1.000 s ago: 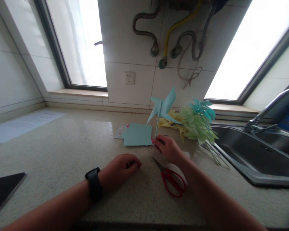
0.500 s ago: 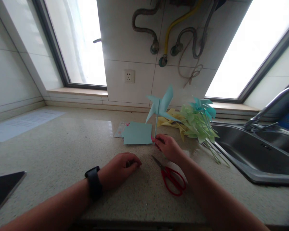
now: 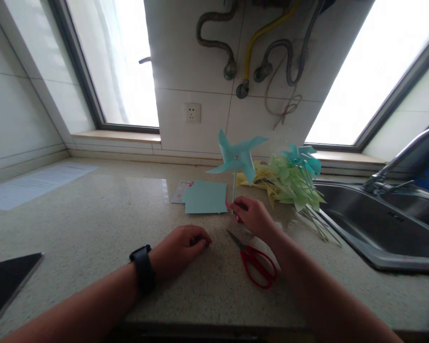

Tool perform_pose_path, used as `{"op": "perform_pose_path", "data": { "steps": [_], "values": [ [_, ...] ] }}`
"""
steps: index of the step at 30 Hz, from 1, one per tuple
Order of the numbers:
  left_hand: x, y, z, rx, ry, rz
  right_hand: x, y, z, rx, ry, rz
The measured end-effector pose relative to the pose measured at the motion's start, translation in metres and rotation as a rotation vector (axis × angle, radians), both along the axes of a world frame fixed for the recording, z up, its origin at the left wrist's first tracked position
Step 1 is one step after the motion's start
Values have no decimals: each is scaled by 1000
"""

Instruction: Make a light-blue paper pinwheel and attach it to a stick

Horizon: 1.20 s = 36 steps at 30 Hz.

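My right hand (image 3: 254, 216) pinches the thin stick of a light-blue paper pinwheel (image 3: 236, 156), which stands upright with its front and centre pin facing me. My left hand (image 3: 183, 250), a black watch (image 3: 143, 269) on its wrist, rests on the counter with its fingers loosely curled in; nothing shows in it. Between the two hands lies a pair of scissors (image 3: 252, 259) with red handles, its tip pointing away to the left. Light-blue paper sheets (image 3: 205, 197) lie just beyond my hands, partly over a printed packet (image 3: 179, 191).
Several yellow, green and blue pinwheels (image 3: 293, 178) lie in a heap at the right, beside a steel sink (image 3: 364, 238) with a tap (image 3: 396, 162). A printed sheet (image 3: 28, 183) and a dark flat device (image 3: 10, 281) are at the left. The tiled wall closes off the back.
The pinwheel's blades have turned, and its front now faces me where its stick side showed before. My right hand keeps hold of the stick. My left hand has hardly moved.
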<state>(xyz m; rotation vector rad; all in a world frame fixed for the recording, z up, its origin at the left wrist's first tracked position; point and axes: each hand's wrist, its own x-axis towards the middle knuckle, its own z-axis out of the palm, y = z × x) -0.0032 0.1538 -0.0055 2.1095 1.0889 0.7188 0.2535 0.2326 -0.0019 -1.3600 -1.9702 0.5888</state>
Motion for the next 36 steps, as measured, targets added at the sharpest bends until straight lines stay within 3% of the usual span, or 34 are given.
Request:
{"op": "perform_pose_path", "data": {
  "steps": [8, 15, 21, 29, 36],
  "values": [
    [-1, 2, -2, 4, 9, -10, 20, -3, 14, 106, -57, -188],
    [-2, 3, -6, -11, 9, -39, 106, -14, 53, 175, -128, -506],
    [-2, 5, -8, -18, 7, -40, 164, 0, 73, 69, -207, -652],
    [-1, 4, -8, -21, 5, -18, 180, 43, 66, -101, -307, -733],
    [-1, 4, -6, -23, 0, -22, 186, 57, 69, -128, -346, -769]
  ]
}}
